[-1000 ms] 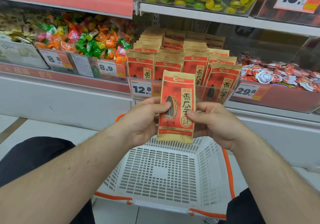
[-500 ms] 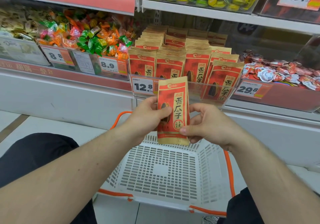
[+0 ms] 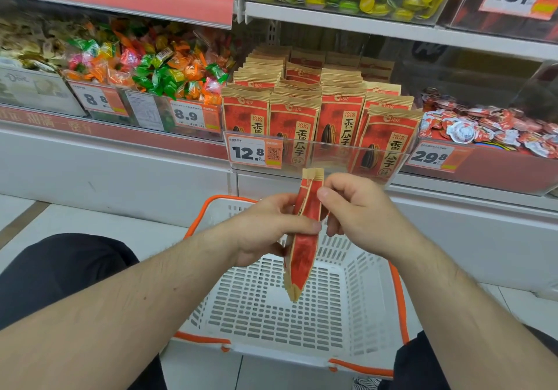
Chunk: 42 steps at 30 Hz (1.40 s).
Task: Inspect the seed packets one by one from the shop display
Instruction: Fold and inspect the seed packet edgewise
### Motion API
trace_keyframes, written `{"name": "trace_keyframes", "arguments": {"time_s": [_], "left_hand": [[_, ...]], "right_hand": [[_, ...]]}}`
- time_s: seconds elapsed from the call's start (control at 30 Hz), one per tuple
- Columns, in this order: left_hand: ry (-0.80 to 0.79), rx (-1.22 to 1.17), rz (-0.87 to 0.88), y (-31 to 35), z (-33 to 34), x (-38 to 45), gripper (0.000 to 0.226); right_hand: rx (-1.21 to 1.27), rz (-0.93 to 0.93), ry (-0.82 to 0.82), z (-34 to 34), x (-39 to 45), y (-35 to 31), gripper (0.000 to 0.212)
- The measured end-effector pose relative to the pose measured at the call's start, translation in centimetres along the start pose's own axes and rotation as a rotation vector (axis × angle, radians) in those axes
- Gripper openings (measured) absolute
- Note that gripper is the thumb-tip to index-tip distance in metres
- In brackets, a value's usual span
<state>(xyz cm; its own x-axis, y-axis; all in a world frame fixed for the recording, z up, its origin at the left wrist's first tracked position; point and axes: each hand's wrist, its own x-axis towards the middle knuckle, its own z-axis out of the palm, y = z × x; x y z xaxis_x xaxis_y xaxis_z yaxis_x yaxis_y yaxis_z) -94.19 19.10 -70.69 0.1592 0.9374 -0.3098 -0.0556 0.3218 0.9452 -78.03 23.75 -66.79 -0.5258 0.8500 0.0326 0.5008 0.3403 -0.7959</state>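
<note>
You have turned the seed packet (image 3: 303, 238) from face-on to nearly edge-on; your right hand (image 3: 359, 208) has shifted up, apparently pinching near its top edge.

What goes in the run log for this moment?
step: inspect packet | held: seed packet edge-on | left hand: grips | right hand: pinches | below: white basket

Light: bright, even, from overhead; colours vivid.
Shadows: dark recess behind the seed packets (image 3: 317, 112) under the upper shelf (image 3: 392, 29).
Glare: faint sheen on the clear bin front (image 3: 332, 154).
Blur: held packet (image 3: 303, 238) slightly smeared.
Distortion: shelf lines bow toward the frame edges.
</note>
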Motion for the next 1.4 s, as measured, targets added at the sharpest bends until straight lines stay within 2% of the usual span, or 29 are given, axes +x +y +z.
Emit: {"name": "trace_keyframes", "arguments": {"time_s": [0.07,0.13,0.2,0.3,0.47,0.53,0.63,0.67,0.77,0.83,0.93,1.07,1.4], "left_hand": [[0.004,-0.051,-0.003,0.0,0.0,0.0,0.038],[-0.007,-0.109,-0.018,-0.1,-0.2,0.1,0.041],[-0.078,-0.177,-0.034,-0.2,-0.2,0.3,0.042],[-0.182,-0.273,-0.014,-0.3,-0.2,0.4,0.030],[-0.192,-0.288,-0.009,-0.5,-0.1,0.6,0.027],[-0.129,-0.270,-0.030,-0.4,-0.2,0.6,0.025],[0.033,-0.278,-0.071,-0.2,-0.3,0.7,0.045],[0.081,-0.297,-0.074,0.0,-0.4,0.8,0.044],[0.183,-0.353,-0.060,0.4,-0.7,0.8,0.028],[0.239,-0.387,-0.041,0.6,-0.9,0.9,0.025],[0.265,-0.418,-0.032,0.7,-1.0,0.9,0.023],[0.282,-0.462,-0.016,0.8,-0.9,0.6,0.022],[0.252,-0.448,-0.015,0.7,-0.9,0.6,0.019]], "right_hand": [[0.007,0.001,-0.005,0.3,0.1,0.1,0.026],[0.113,0.024,-0.015,0.5,0.2,0.1,0.030],[0.249,0.052,-0.028,0.5,0.2,-0.1,0.032],[0.379,0.063,-0.050,0.6,0.2,-0.4,0.031],[0.405,0.061,-0.044,0.7,0.3,-0.3,0.030],[0.383,0.056,-0.024,0.7,0.4,-0.2,0.029],[0.289,0.047,0.016,0.6,0.4,0.0,0.026],[0.238,0.049,0.003,0.4,0.4,0.1,0.026],[0.070,0.082,-0.196,-0.2,0.1,0.1,0.028],[-0.036,0.097,-0.341,-0.2,-0.1,0.1,0.026],[-0.132,0.088,-0.433,0.2,-0.2,-0.1,0.020],[-0.137,0.079,-0.446,-0.1,-0.1,-0.1,0.025],[-0.165,0.059,-0.451,-0.2,-0.1,0.1,0.023]]}}
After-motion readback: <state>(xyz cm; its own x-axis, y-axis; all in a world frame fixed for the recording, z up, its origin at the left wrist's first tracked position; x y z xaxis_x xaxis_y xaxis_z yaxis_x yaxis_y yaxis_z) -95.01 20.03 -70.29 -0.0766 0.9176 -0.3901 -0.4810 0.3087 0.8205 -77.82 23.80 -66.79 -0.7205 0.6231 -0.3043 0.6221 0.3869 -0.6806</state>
